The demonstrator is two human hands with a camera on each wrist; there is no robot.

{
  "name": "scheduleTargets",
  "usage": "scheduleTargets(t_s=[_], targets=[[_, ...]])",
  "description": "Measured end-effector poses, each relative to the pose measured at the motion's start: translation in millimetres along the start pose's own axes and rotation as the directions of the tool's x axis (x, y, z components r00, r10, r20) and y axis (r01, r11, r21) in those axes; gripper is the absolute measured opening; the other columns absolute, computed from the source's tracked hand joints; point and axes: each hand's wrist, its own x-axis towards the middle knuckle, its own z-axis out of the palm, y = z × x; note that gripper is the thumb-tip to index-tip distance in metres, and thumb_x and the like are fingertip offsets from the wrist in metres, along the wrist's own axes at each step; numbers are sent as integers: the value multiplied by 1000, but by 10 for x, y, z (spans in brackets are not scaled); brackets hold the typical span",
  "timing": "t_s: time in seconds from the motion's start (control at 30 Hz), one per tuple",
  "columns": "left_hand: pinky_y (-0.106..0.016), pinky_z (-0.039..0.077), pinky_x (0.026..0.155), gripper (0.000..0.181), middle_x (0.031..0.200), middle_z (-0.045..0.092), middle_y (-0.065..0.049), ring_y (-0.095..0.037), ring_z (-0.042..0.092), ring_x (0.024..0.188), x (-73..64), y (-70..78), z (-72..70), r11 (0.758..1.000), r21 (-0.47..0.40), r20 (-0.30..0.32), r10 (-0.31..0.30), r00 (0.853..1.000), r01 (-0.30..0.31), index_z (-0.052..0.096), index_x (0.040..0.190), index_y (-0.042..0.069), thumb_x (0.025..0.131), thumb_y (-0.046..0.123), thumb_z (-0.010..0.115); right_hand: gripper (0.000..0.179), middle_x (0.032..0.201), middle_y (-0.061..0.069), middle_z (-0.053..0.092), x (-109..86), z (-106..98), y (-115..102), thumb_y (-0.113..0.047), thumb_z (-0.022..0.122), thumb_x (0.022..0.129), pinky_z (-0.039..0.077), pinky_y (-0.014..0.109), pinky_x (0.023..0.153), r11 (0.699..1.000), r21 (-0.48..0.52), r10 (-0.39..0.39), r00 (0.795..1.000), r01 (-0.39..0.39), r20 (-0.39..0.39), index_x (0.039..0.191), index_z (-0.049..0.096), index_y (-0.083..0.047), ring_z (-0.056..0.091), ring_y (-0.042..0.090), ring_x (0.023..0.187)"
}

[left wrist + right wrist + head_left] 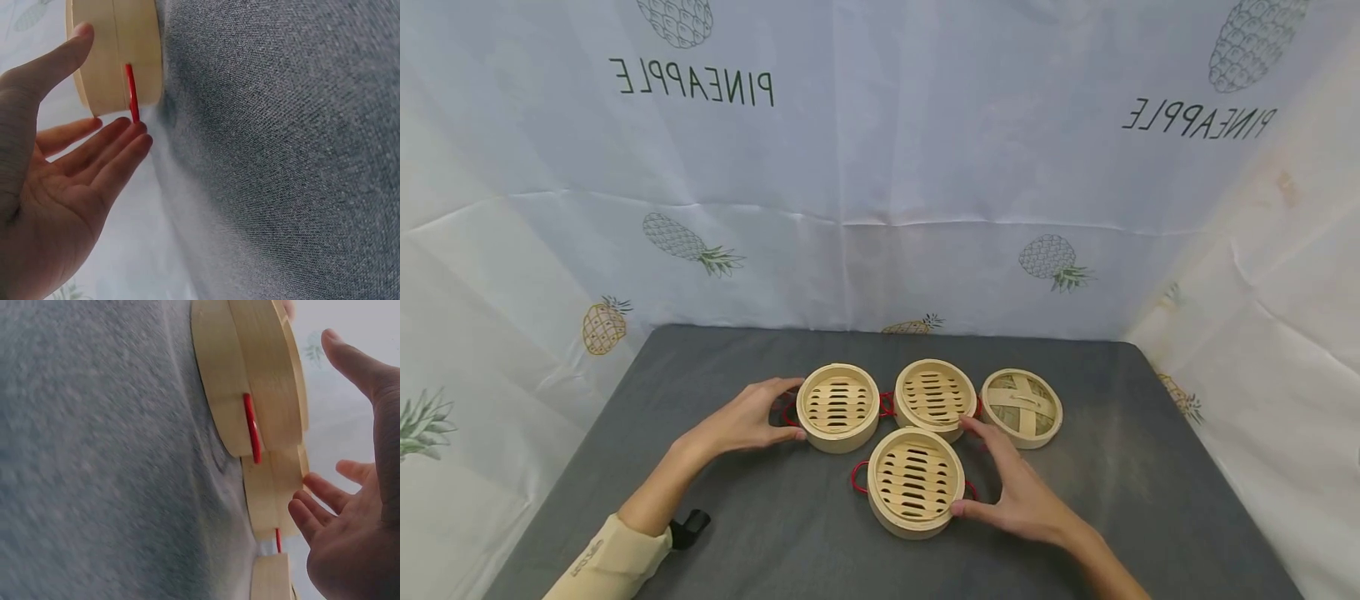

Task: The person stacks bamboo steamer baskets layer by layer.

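Three round bamboo steamer baskets with slatted bottoms and red side handles are on the dark table. My left hand (737, 423) reaches around the outer side of the left steamer basket (838, 403), thumb and relaxed fingertips at its wall, near a red handle (132, 94). On the right, my right hand (1021, 497) spreads beside the front steamer basket (916, 482), its thumb close to the rim. In the right wrist view its fingers (328, 494) look loosely extended, with nothing gripped. Behind stands the middle steamer basket (934, 392), near the right fingertips.
A woven bamboo lid (1021, 405) with crossed strips sits at the back right, beside the middle basket. The grey cloth-covered table (760, 533) meets a white curtain (880, 167) printed with pineapples at the back and sides. A black strap (689, 528) shows by the left sleeve.
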Motion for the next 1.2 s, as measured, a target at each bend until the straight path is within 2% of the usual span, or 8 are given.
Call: scheduleTargets(t_s=[0.07, 0.27, 0.37, 0.67, 0.9, 1.07, 1.2], targets=[[-51, 65, 96, 82, 138, 71, -21, -34, 74, 117, 3, -4, -2, 1000, -8, -1, 0, 1000, 0, 53, 153, -6, 90, 29, 91, 112, 163, 1, 49, -3, 37, -5, -44, 97, 81, 54, 42, 112, 1000, 7, -12, 1000, 12, -8, 169, 34, -17, 55, 27, 141], [-48, 65, 95, 82, 140, 70, -22, -35, 75, 116, 14, -17, 10, 1000, -18, -6, 0, 1000, 0, 53, 154, -7, 90, 29, 91, 108, 152, -5, 57, -11, 126, -23, -48, 97, 79, 55, 38, 111, 1000, 5, -10, 999, 10, -38, 165, 40, -16, 59, 17, 137], [-48, 65, 95, 82, 142, 69, -23, -35, 75, 117, 12, -19, 16, 1000, -24, -9, -5, 1000, 5, 52, 154, -6, 91, 28, 91, 108, 155, -7, 55, -7, 152, -38, -49, 96, 80, 54, 35, 112, 1000, 18, -4, 1000, 5, -13, 166, 39, -18, 58, 14, 139], [-46, 65, 97, 82, 143, 68, -23, -35, 75, 119, 23, -38, 36, 1000, -30, -10, -4, 1000, 4, 52, 155, -5, 90, 29, 91, 111, 158, -12, 51, 20, 225, -47, -56, 94, 80, 54, 38, 112, 999, 31, 18, 998, -20, 58, 169, 33, -28, 56, 10, 142], [-46, 66, 97, 82, 145, 67, -24, -35, 75, 120, 33, -32, 36, 999, -34, -6, -3, 1000, 3, 52, 154, -6, 90, 29, 91, 119, 157, -7, 50, 34, 283, -53, -59, 97, 73, 54, 34, 109, 998, 55, -5, 999, 3, 48, 168, 34, -26, 57, 11, 136], [-46, 66, 97, 83, 146, 67, -24, -36, 75, 121, 30, -31, 36, 999, -35, -4, -8, 1000, 8, 52, 155, -6, 90, 28, 91, 124, 158, -8, 46, 35, 320, -73, -62, 98, 71, 54, 38, 111, 997, 72, 9, 998, -14, 60, 169, 31, -27, 54, 10, 139], [-45, 66, 98, 84, 146, 67, -25, -37, 75, 122, 28, -29, 36, 999, -40, -4, -8, 1000, 8, 51, 155, -7, 90, 28, 91, 124, 158, -9, 45, 28, 352, -77, -62, 99, 69, 53, 35, 113, 997, 76, 3, 999, -7, 53, 167, 32, -25, 54, 10, 139]])
